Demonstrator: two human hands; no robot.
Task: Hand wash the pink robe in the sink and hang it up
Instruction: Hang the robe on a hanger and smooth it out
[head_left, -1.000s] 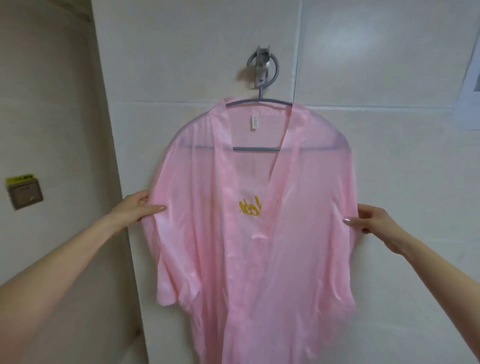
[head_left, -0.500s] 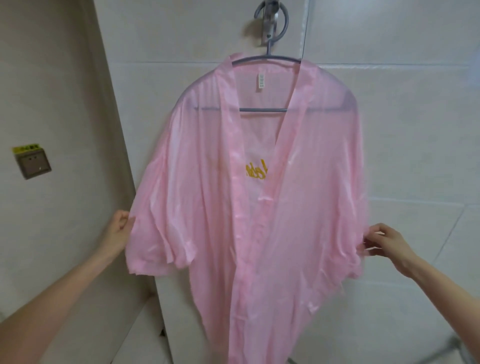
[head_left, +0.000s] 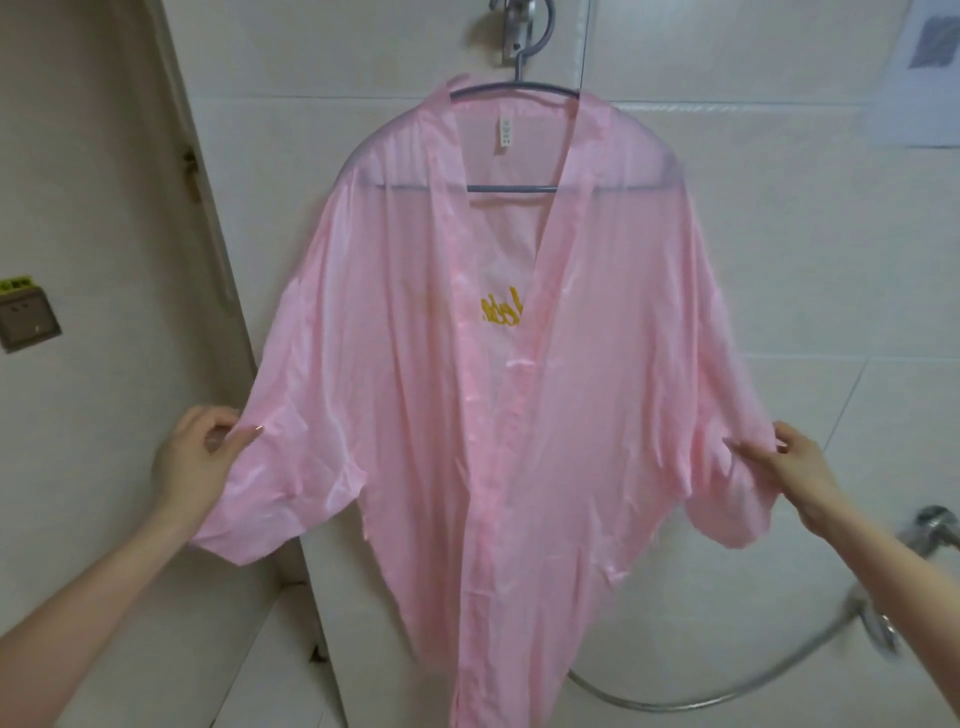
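Observation:
The pink robe (head_left: 597, 395) hangs open-fronted on a grey hanger (head_left: 511, 188), which hooks onto a metal wall hook (head_left: 517, 31) on the tiled wall. Yellow embroidery shows inside the neckline. My left hand (head_left: 200, 457) pinches the edge of the left sleeve and holds it out to the side. My right hand (head_left: 792, 467) grips the right sleeve and spreads it outward. Both sleeves are stretched wide; the robe's hem runs out of the bottom of the view.
A wall socket (head_left: 26, 317) sits on the left wall. A door frame with a hinge (head_left: 192, 171) stands left of the robe. A metal shower hose (head_left: 727, 691) and valve (head_left: 935, 525) are at lower right. A paper notice (head_left: 930, 67) is at the upper right.
Both hands slid down from the robe's shoulders to the sleeve ends and pulled them outward. My view tilted lower, bringing the shower hose into sight.

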